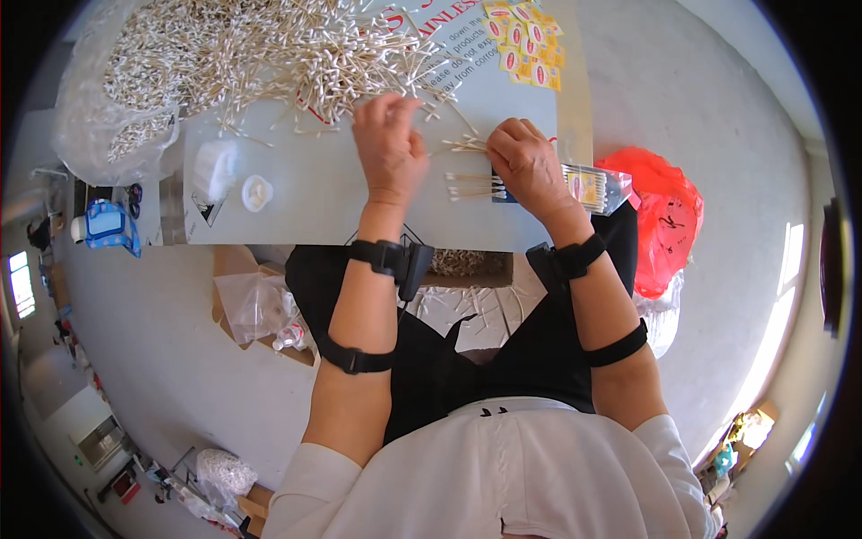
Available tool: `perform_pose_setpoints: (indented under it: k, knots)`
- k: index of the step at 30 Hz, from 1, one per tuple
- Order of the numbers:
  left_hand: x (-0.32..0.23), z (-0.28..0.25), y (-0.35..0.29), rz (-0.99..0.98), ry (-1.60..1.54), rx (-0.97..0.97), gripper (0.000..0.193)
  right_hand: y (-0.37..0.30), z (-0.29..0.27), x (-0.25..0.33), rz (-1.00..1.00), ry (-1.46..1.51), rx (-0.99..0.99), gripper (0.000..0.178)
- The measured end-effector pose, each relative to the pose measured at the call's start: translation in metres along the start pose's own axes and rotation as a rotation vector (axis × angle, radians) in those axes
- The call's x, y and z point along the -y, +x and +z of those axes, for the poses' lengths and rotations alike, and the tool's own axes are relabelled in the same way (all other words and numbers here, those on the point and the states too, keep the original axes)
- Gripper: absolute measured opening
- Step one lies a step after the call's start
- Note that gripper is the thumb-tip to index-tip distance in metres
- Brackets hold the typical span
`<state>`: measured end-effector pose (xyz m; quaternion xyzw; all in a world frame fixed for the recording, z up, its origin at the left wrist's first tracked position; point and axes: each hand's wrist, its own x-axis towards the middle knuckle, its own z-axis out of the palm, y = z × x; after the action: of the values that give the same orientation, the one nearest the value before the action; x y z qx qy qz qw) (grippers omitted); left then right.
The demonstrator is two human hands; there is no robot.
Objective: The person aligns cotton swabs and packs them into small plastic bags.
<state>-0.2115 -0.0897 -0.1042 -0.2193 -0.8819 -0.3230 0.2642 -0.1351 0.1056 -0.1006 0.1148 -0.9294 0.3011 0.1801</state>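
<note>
My left hand [391, 153] is over the table at the near edge of a big heap of loose cotton swabs [350, 67]. Its fingers are bent and smeared by motion, so what they hold, if anything, does not show. To its right, my right hand [530, 166] has its fingers closed on a few cotton swabs [463, 145] whose tips stick out to the left. Just below, more cotton swabs [467, 187] lie in a row, their right ends on a dark blue piece partly under that hand. Beside the right wrist lies a clear packet of cotton swabs [593, 189].
Several yellow-and-white labels [530, 40] lie at the far right of the table. A clear bag [81, 135] spills swabs at the left, near a small white dish [257, 193]. A red plastic bag [660, 216] hangs at the right edge; a cardboard box [238, 278] stands below.
</note>
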Motion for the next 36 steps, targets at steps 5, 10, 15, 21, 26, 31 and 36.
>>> perform_pose_setpoints:
  k: [5, 10, 15, 21, 26, 31, 36]
  knots:
    - [-0.022, -0.006, -0.014, -0.063, -0.113, 0.319, 0.026, -0.006, -0.004, 0.004, 0.033, 0.033, 0.032, 0.007]
    - [-0.02, -0.006, -0.002, -0.021, -0.097, 0.445, 0.015, -0.008, -0.003, 0.005, 0.03, 0.057, 0.025, 0.006]
    - [-0.009, -0.014, -0.002, 0.042, -0.073, 0.525, 0.014, -0.011, -0.001, 0.001, 0.122, 0.031, -0.057, 0.006]
    - [-0.012, -0.01, 0.0, -0.012, -0.057, 0.413, 0.012, -0.011, -0.002, 0.007, 0.041, 0.065, 0.025, 0.006]
    - [-0.026, -0.005, -0.002, 0.073, -0.147, 0.356, 0.017, -0.017, -0.004, 0.008, 0.113, 0.247, 0.028, 0.01]
    - [-0.037, -0.018, -0.03, -0.097, -0.15, 0.35, 0.017, -0.025, -0.011, 0.012, 0.26, 0.395, 0.019, 0.014]
    - [-0.036, -0.018, -0.037, -0.139, -0.169, 0.326, 0.017, -0.024, -0.004, 0.018, 0.205, 0.222, -0.064, 0.009]
